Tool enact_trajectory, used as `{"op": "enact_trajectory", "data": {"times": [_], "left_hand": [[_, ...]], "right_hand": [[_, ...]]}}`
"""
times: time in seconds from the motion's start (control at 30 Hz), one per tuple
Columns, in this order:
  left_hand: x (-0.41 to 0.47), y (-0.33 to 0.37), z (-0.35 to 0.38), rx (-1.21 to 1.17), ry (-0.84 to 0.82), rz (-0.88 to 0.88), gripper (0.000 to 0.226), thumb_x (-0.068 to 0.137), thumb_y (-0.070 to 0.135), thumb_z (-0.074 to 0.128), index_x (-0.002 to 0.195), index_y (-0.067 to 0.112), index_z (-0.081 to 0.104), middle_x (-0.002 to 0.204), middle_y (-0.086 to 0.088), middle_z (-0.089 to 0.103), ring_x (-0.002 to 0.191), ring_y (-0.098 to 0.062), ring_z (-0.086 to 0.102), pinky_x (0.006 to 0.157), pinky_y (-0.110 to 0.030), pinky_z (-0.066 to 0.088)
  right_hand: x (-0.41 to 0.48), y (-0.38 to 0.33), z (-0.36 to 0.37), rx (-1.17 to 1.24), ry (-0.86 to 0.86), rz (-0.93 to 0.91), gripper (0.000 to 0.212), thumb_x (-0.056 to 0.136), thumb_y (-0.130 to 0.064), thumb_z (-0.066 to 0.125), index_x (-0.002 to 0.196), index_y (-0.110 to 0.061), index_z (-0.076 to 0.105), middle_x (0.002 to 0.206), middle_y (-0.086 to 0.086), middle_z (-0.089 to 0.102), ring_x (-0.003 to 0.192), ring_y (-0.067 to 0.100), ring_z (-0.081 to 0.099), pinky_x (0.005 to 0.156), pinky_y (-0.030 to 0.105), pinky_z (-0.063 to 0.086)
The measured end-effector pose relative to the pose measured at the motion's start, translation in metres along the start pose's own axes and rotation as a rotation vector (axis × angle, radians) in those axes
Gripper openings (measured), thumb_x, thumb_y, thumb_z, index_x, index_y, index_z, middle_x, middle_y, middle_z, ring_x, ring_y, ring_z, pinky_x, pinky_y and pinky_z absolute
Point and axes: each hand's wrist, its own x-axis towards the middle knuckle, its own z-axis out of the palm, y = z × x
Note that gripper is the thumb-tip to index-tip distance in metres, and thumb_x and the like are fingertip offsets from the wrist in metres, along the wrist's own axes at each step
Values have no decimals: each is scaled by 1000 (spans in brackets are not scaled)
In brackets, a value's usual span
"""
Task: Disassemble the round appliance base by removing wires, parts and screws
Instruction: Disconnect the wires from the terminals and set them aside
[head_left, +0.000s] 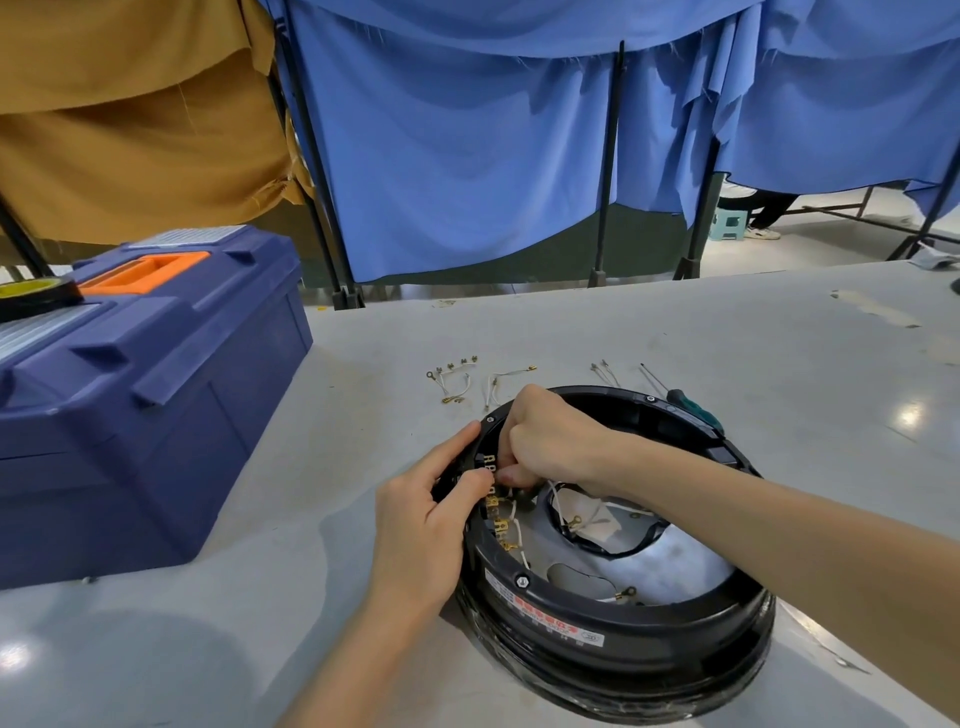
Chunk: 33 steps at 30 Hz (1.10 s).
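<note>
A round black plastic appliance base (618, 631) lies on the pale grey surface (675, 322), low and right of the middle, with its hollow side up and a metal plate showing inside. The left hand (423, 525) holds the left rim of the base, with the forefinger laid straight along the rim's top and the thumb hooked over it to the inside. The right hand (545, 441) reaches in from the right, fingers curled down and pinching at the upper end of a row of brass terminals (497, 512) inside the left wall; what exactly sits between the fingertips is hidden. Loose white wires with ring ends (574, 519) lie inside the base. Beyond the base, several short removed wires (453, 382) lie on the surface, and a green-handled screwdriver (688, 405) rests just behind the far rim. A dark blue plastic toolbox with an orange handle (156, 395) stands to the left.
</note>
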Motion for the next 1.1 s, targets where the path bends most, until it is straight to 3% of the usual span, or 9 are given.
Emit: {"op": "enact_trajectory", "data": {"times": [0.3,0.53,0.63,0.7,0.77,0.9,1.1], "left_hand": [[0,-1,0,7,0,0,43,68,45,63,110,42,69,110,14,72,107,-8,66,98,-43,51],[2,0,0,10,2,-9,39,74,31,63,112,38,69,110,13,73,107,-7,66,98,-43,50],[1,1,0,8,-3,-8,39,74,31,63,113,37,69,111,12,72,108,-6,65,98,-43,51],[0,2,-1,12,-5,-6,39,74,30,63,112,37,69,111,12,72,108,-7,65,98,-43,50],[0,2,-1,17,-4,-7,39,74,30,63,113,37,69,112,12,72,108,-6,65,99,-43,50],[0,3,0,23,1,-11,38,74,31,63,112,38,69,111,13,72,108,-5,65,99,-42,50],[0,3,0,31,6,-1,37,75,31,63,110,42,68,109,15,72,104,-5,67,96,-42,52]], "right_hand": [[0,2,-1,81,-8,47,12,78,14,60,88,18,66,65,13,53,63,20,45,57,26,35],[1,1,-1,143,-10,87,16,81,15,53,91,15,66,61,11,54,58,19,49,56,24,40],[-2,-1,-1,128,-29,75,11,81,12,57,89,14,65,61,10,48,58,18,43,53,22,35],[-4,1,-3,108,-49,62,9,77,16,55,78,15,64,53,8,45,58,16,38,55,23,32],[-5,5,-6,136,-45,72,22,72,19,50,61,4,63,43,4,48,55,17,42,56,24,35],[-3,8,-7,136,-41,38,23,71,17,51,63,1,65,52,10,53,59,21,45,59,29,37],[-5,11,-13,111,-62,-3,17,77,8,65,65,-3,70,59,9,61,55,15,50,54,25,40]]}}
